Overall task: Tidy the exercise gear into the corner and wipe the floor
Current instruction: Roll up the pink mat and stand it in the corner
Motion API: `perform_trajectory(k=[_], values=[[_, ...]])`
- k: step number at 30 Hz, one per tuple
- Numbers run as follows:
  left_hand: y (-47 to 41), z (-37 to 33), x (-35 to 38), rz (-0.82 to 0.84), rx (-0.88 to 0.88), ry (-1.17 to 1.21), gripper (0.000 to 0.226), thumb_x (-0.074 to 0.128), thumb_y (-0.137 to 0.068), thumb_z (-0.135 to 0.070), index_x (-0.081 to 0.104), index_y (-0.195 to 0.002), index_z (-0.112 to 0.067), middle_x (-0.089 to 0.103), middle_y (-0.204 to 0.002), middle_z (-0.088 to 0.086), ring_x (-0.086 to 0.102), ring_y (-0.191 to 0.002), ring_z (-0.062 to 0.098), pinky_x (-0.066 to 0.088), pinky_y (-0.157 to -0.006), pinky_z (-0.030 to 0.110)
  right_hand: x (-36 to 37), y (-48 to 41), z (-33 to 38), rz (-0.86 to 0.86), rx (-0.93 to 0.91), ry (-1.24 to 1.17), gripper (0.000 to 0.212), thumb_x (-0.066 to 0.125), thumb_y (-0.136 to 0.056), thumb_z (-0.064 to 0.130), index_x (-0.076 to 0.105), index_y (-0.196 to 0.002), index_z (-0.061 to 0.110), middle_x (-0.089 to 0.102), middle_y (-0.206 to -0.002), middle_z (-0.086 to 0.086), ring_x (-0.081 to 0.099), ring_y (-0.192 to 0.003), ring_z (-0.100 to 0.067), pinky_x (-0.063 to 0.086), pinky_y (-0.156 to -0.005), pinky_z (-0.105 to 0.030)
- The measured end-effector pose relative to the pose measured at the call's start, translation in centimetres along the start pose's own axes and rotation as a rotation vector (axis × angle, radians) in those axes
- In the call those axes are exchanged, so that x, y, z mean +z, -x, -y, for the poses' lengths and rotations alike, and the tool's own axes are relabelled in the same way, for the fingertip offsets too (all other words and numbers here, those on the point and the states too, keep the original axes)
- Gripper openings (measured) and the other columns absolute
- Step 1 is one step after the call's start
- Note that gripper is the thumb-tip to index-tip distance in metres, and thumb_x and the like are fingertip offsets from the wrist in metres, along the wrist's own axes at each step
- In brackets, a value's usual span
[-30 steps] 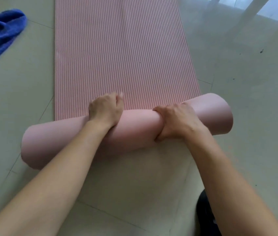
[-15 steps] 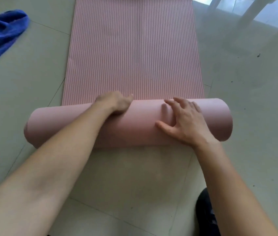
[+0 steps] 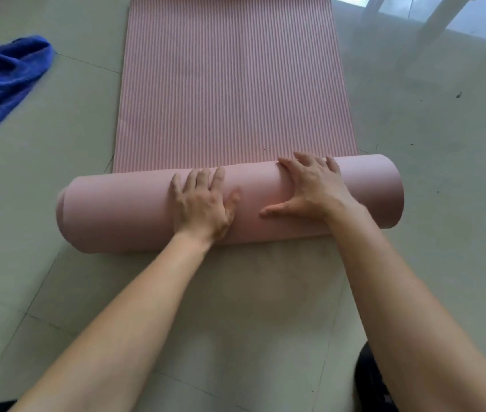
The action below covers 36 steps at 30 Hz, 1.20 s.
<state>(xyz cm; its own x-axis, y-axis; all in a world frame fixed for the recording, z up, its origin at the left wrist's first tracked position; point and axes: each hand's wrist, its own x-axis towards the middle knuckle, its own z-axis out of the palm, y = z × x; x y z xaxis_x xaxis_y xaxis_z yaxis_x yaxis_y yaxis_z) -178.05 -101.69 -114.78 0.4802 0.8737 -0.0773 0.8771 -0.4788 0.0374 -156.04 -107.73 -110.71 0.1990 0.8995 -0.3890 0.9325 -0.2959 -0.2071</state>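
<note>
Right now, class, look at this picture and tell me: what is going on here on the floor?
A person is rolling up a pink exercise mat on the tiled floor. The left hand and the right hand both press flat, fingers spread, on top of the rolled part nearest the person; a long ribbed stretch beyond it is not yet rolled. A blue cloth lies crumpled on the floor to the left, untouched.

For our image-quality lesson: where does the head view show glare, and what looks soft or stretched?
Head view: glare washes out the floor upper right; the ribbed mat reads clearly; the blue cloth looks soft; forearms stretch wide toward the bottom edge.
</note>
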Motion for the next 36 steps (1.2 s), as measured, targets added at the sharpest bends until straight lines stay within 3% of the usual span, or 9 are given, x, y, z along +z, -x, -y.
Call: perform_trajectory(k=[3,5,12,14,18,22,26,30,36], values=[[-4.1,-0.1,-2.6,0.070,-0.012,-0.032,0.063,0.018,-0.098,-0.057,0.065,-0.108,-0.017,0.069,-0.107,0.017,0.062,-0.100,0.035,0.035,-0.100,0.049,3.0,3.1,-0.3,-0.295,0.004,0.022,0.094,0.038,-0.083,0.082,0.032,-0.155,0.023,0.027,-0.164,-0.012,0.018,-0.153,-0.031,0.007,-0.124,-0.055],[-6.6,-0.1,-4.6,0.166,-0.018,-0.022,0.066,0.018,-0.099,-0.059,0.066,-0.106,-0.014,0.068,-0.110,0.020,0.063,-0.104,0.036,0.038,-0.100,0.047,5.0,5.5,0.2,-0.492,0.001,0.007,0.082,0.045,-0.089,0.071,0.040,-0.153,0.019,0.031,-0.161,-0.017,0.022,-0.152,-0.034,0.012,-0.123,-0.057],[-5.6,-0.7,-1.6,0.927,-0.052,0.208,0.065,0.025,-0.100,-0.057,0.042,-0.147,-0.015,0.037,-0.156,0.011,0.037,-0.142,0.031,0.028,-0.113,0.044,10.6,10.7,3.8,-0.685,0.072,-0.105,0.075,0.050,-0.086,0.054,0.046,-0.151,0.015,0.031,-0.161,-0.021,0.023,-0.150,-0.041,0.010,-0.120,-0.065],[-3.5,-0.3,-0.2,0.776,-0.098,0.239,0.061,0.027,-0.102,-0.055,0.056,-0.135,-0.014,0.049,-0.146,0.016,0.046,-0.134,0.033,0.036,-0.108,0.042,10.8,10.8,4.3,-0.639,0.076,-0.059,0.071,0.050,-0.082,0.053,0.054,-0.146,0.021,0.040,-0.157,-0.017,0.030,-0.148,-0.040,0.014,-0.119,-0.065],[-2.4,0.0,-3.5,-0.003,-0.182,0.236,0.044,0.032,-0.103,-0.039,0.064,-0.100,-0.009,0.066,-0.110,0.020,0.060,-0.102,0.040,0.045,-0.082,0.043,7.8,5.9,4.8,-0.504,0.132,0.004,0.063,0.043,-0.085,0.057,0.060,-0.137,0.026,0.052,-0.147,-0.013,0.040,-0.142,-0.037,0.014,-0.120,-0.057],[0.7,0.8,-3.8,-0.236,-0.307,0.248,0.042,0.036,-0.097,-0.040,0.065,-0.111,-0.012,0.062,-0.116,0.016,0.055,-0.109,0.037,0.039,-0.095,0.046,2.1,-2.6,5.3,-0.418,0.183,-0.090,0.049,0.037,-0.097,0.051,0.063,-0.126,0.022,0.061,-0.132,-0.010,0.049,-0.130,-0.031,0.021,-0.118,-0.049],[4.0,1.3,-0.9,-0.185,-0.208,0.105,0.066,0.031,-0.093,-0.057,0.047,-0.144,-0.018,0.043,-0.149,0.017,0.032,-0.142,0.035,0.007,-0.117,0.056,-0.2,-4.3,5.6,-0.588,0.136,-0.221,0.043,0.035,-0.104,0.040,0.065,-0.126,0.018,0.060,-0.136,-0.012,0.049,-0.132,-0.033,0.024,-0.118,-0.049],[-0.6,2.3,-0.6,-0.071,-0.199,0.090,0.075,0.022,-0.088,-0.065,0.048,-0.144,-0.021,0.048,-0.146,0.017,0.036,-0.139,0.036,0.010,-0.116,0.061,3.4,1.9,4.7,-0.714,-0.007,-0.201,0.054,0.042,-0.103,0.046,0.048,-0.148,0.019,0.032,-0.161,-0.017,0.024,-0.151,-0.034,0.014,-0.123,-0.052],[-10.8,4.1,-4.3,0.305,-0.233,0.008,0.078,0.017,-0.090,-0.070,0.060,-0.129,-0.018,0.057,-0.135,0.020,0.051,-0.125,0.039,0.026,-0.112,0.056,6.9,4.5,1.9,-0.433,-0.079,0.080,0.132,0.077,-0.064,0.073,0.007,-0.162,0.017,-0.003,-0.166,-0.024,-0.006,-0.154,-0.039,0.001,-0.123,-0.060]])
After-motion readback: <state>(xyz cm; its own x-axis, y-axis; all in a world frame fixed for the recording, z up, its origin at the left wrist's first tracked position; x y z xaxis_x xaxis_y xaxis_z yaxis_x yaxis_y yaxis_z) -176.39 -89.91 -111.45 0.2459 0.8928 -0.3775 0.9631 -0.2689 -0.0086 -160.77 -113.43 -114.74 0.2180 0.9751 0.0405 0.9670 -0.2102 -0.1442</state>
